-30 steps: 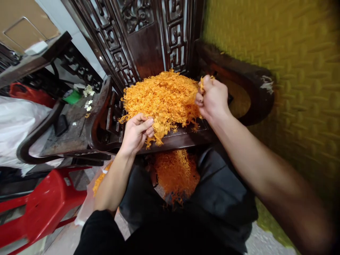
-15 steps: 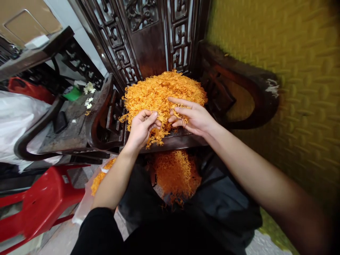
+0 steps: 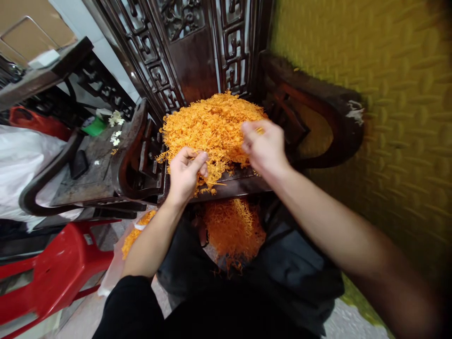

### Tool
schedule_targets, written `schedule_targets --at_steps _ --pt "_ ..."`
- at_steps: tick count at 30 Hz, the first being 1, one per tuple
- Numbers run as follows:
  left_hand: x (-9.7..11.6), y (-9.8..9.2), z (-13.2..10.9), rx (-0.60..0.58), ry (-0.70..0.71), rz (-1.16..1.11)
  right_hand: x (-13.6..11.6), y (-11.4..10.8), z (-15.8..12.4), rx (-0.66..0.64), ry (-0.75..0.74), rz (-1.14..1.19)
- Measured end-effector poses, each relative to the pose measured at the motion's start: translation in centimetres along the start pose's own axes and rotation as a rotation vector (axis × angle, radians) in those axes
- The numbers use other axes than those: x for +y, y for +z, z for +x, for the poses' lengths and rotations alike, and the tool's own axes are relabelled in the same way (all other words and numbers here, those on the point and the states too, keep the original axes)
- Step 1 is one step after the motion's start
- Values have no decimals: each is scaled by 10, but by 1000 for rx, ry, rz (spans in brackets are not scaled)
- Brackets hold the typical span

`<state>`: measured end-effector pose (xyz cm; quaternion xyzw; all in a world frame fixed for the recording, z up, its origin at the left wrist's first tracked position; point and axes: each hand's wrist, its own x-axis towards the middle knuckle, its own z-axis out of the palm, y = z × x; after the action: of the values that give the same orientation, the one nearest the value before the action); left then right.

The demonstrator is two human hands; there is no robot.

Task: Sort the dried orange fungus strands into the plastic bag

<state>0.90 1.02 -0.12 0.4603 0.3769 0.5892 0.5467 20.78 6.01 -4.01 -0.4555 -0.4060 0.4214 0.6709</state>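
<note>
Heap of strands [image 3: 212, 122] lies beyond left grip [image 3: 185, 173], pinching some, and beside right grip [image 3: 266, 145], curled, contents unclear

The person is wearing a black top [image 3: 205, 313], its sleeve [image 3: 129, 306] ending near the elbow between seven and eight o'clock. Dark grey, creased trousers [image 3: 298, 266] are showing toward five o'clock. Left hand [image 3: 183, 174] and right hand [image 3: 266, 148] are appearing bare.

carrier: dark wooden chair [image 3: 196, 70] | seat [image 3: 243, 187]: broad heap of orange stringy pieces [image 3: 212, 122] | front edge [image 3: 252, 189]: a few orange strands [image 3: 211, 182] reaching onto it
</note>
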Motion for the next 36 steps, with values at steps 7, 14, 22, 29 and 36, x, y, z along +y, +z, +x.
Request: schedule_targets --at_steps 7,14,22,29,36 --pt "26 -19 4 -82 -185 -290 -25 -18 -6 -258 170 164" --pt "31 -12 -1 -178 -207 -288 -31 3 -46 -476 33 -131" --pt "15 1 -7 -215 -362 121 -23 22 -51 -418 -163 -170" --pt "20 2 -5 -293 -422 274 -12 30 -47 -242 -125 -124" --pt "35 -1 14 -302 -344 225 -25 19 -6 115 -32 -2"
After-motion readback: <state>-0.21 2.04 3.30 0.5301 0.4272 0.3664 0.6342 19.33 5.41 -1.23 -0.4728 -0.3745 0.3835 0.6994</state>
